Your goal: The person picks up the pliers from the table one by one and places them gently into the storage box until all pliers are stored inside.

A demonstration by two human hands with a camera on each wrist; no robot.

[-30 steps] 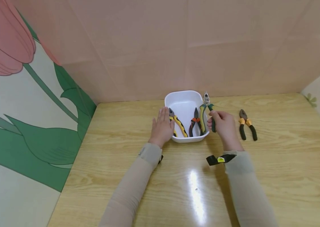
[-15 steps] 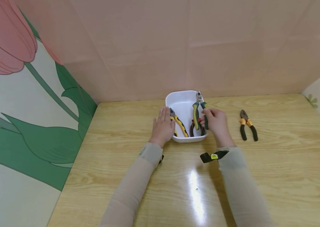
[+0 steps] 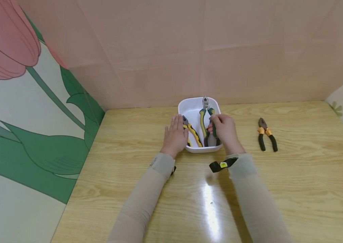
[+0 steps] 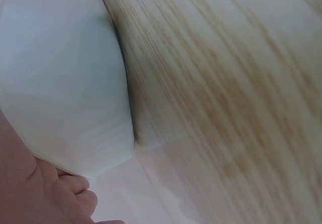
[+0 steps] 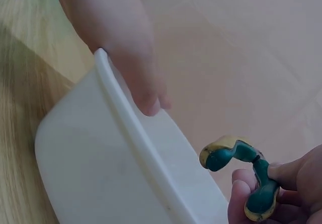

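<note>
My right hand [image 3: 225,132] pinches one handle of the green-and-yellow combination pliers [image 3: 202,118], their metal nose pointing away from me. They hang over the right half of a white plastic tub [image 3: 193,110]; the right wrist view shows both grip ends of the pliers [image 5: 262,198] above the rim. My left hand [image 3: 173,137] rests on the tub's left rim, fingers straight, and the thumb dips inside in the right wrist view. Within the tub lie yellow-and-black pliers [image 3: 194,135], partly hidden by the left hand. A second, dark-handled pair is mostly covered by the held pliers and right hand.
Orange-and-black pliers [image 3: 262,129] lie on the wooden table [image 3: 308,182] to the right of my right hand. Behind the tub rises a pinkish covered wall [image 3: 250,67], close to its far side. A wall painted with tulips [image 3: 46,148] borders the table's left.
My right hand has carried the green-and-yellow pliers leftward, from the tub's right rim to over its inside, now covering the dark pliers there. The left hand has stayed on the rim.
</note>
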